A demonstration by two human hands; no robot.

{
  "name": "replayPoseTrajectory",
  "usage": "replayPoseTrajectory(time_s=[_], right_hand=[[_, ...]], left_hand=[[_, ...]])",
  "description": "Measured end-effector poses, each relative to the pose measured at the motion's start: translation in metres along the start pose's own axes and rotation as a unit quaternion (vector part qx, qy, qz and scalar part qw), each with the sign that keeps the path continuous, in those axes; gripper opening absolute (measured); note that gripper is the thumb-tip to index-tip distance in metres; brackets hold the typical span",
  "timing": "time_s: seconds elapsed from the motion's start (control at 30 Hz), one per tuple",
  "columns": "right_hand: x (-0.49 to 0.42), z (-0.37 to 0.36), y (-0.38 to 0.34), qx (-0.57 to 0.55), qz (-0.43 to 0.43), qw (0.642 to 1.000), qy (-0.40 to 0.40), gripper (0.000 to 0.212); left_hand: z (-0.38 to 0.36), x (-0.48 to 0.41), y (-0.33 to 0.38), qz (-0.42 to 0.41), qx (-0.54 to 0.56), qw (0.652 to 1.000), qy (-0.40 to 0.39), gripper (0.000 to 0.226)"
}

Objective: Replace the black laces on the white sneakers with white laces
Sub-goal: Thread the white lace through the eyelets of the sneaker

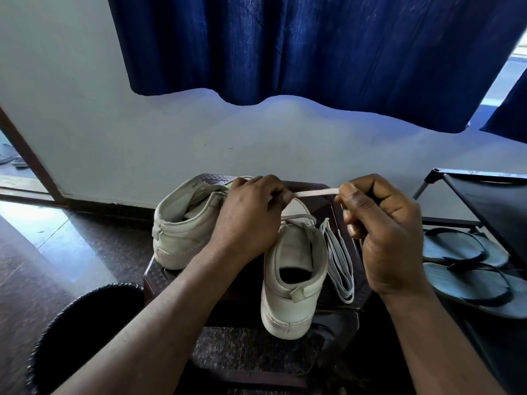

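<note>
Head-down view of two bare hands at work over a small dark tabletop.

The left hand raised over the lacing end of a sneaker, fingers curled, pinching one end of a flat white lace. The right hand level with it and off to the side, thumb and forefinger pinched on the other end, remaining fingers folded toward the palm. White lace pulled taut between the two hands, long axis running left to right.

Below and between the hands, the near sneaker, white, upright on its sole, heel toward the viewer, toe pointing away, long axis running front to back. A white strand crossing its top eyelets.

Under and left of the left hand, the second sneaker, also white and upright, heel toward the near left, toe slanting away to the far right beneath that hand.

Just below the right hand, a spare lace, white, folded into a long bundle, flat on the tabletop, lengthwise alongside the near sneaker.

Right of the right hand, a pair of flip-flops on a low rack. Beneath the left forearm, a round black bin. Beyond both hands, a pale wall and a dark blue curtain.
</note>
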State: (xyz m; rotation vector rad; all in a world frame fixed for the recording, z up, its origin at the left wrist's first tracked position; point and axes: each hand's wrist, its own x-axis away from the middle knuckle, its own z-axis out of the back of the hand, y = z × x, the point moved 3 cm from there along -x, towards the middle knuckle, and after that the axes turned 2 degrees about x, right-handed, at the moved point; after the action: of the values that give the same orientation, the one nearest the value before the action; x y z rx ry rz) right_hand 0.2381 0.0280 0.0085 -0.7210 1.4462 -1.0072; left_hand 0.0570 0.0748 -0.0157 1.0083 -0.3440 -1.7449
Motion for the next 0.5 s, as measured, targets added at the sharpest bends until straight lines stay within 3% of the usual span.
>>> replayPoseTrajectory(time_s=[0.1, 0.2, 0.27, 0.4, 0.5], right_hand=[[0.000, -0.004, 0.000, 0.014, 0.000, 1.000, -0.002, 0.022], [0.001, -0.007, 0.002, 0.023, -0.007, 1.000, -0.009, 0.026], [0.001, -0.006, 0.002, 0.018, -0.006, 1.000, -0.012, 0.026], [0.001, -0.001, -0.004, -0.019, 0.007, 1.000, 0.004, 0.023], [0.001, -0.001, -0.006, -0.038, 0.011, 0.999, 0.009, 0.021]], left_hand=[[-0.001, 0.002, 0.015, -0.064, 0.111, 0.991, -0.025, 0.015], [-0.005, 0.006, 0.026, -0.039, 0.174, 0.982, -0.062, 0.011], [-0.007, 0.005, 0.020, -0.028, 0.133, 0.989, -0.050, 0.009], [-0.006, 0.000, -0.004, 0.013, -0.063, 0.998, 0.013, 0.011], [-0.006, -0.002, -0.002, -0.012, 0.034, 0.999, -0.005, 0.015]])
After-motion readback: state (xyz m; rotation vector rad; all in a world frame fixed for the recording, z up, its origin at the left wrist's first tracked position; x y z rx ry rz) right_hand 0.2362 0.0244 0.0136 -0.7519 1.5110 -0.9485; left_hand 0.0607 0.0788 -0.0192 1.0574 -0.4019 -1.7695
